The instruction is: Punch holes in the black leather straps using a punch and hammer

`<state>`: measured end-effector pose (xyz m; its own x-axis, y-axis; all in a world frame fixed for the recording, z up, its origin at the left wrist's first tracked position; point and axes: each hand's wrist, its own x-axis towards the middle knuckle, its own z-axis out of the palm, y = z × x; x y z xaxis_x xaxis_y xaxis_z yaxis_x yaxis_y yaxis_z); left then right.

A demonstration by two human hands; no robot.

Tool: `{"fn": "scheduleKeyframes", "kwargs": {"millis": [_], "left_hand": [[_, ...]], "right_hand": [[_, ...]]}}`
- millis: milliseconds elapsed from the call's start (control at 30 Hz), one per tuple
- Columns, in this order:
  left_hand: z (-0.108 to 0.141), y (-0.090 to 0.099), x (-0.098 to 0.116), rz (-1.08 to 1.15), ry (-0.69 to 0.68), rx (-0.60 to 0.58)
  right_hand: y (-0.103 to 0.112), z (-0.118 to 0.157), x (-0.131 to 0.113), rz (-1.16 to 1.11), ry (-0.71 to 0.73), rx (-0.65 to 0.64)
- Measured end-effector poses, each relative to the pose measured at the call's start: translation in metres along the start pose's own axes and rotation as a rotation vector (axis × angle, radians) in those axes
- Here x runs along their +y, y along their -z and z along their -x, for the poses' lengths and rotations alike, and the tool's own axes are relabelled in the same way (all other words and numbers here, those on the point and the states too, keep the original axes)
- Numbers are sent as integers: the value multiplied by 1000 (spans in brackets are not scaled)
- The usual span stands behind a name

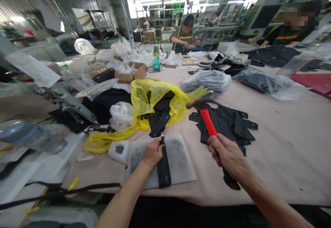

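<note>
My right hand (227, 154) is wrapped round the handle of a red and black claw hammer (208, 122), its head raised at the upper left end. My left hand (153, 152) is closed on a small metal punch (162, 137), which stands at the far end of a black strap piece (163, 169). The punch's lower end is hidden by my fingers. Under the strap piece lies a worn white board (182, 159) with dark marks. Beside it, a small white dish (117, 151) holds tiny dark parts.
A yellow plastic bag (139, 97) with black pieces lies beyond the board. Black pieces (222, 121) are piled behind the hammer. Clear bags (204, 81), a cardboard box (139, 71) and a large bottle (33, 136) surround the work area. Two people are across the table.
</note>
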<state>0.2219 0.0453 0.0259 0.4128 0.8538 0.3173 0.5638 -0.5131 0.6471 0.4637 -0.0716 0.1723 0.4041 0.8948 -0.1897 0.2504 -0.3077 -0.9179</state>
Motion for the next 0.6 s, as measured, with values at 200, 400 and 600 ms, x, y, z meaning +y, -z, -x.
{"fn": "scheduleKeyframes", "kwargs": {"millis": [200,400,600], "left_hand": [[1,-1,-1,21,14,-1],[2,-2,-3,19,11,3],[2,0,-1,11,26,-23]], "right_hand": [[1,14,-30,580,582,115],[6,13,-46,772,651,39],[-2,17,-41,665,701,94]]}}
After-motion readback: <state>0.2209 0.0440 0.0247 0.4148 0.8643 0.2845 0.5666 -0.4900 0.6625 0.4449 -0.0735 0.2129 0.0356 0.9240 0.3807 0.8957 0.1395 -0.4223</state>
